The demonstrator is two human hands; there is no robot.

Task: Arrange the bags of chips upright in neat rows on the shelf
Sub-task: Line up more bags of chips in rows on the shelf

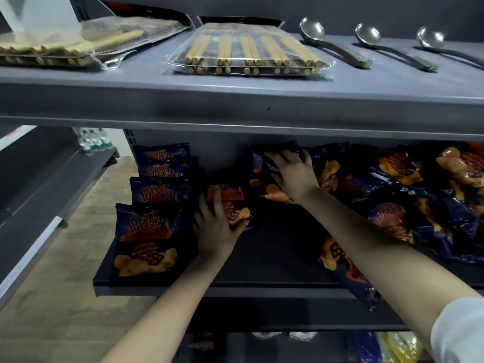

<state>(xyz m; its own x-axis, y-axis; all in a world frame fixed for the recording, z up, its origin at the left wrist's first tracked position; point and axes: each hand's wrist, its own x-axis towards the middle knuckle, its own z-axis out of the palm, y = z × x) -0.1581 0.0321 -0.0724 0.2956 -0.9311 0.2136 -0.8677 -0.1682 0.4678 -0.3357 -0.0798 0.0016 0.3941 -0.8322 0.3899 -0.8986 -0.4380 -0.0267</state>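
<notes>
Dark blue chip bags fill the lower shelf. A row of upright bags stands at the left end, front to back. My left hand grips an upright bag just right of that row. My right hand reaches to the back and lies with spread fingers on a bag there; whether it grips that bag is unclear. A loose heap of bags lies at the right. One bag lies flat under my right forearm, hanging over the front edge.
The upper shelf juts out just above my hands. It carries packs of chopsticks and three metal ladles. At the left are a tiled floor, another shelf unit and water bottles. More packets sit on the shelf below.
</notes>
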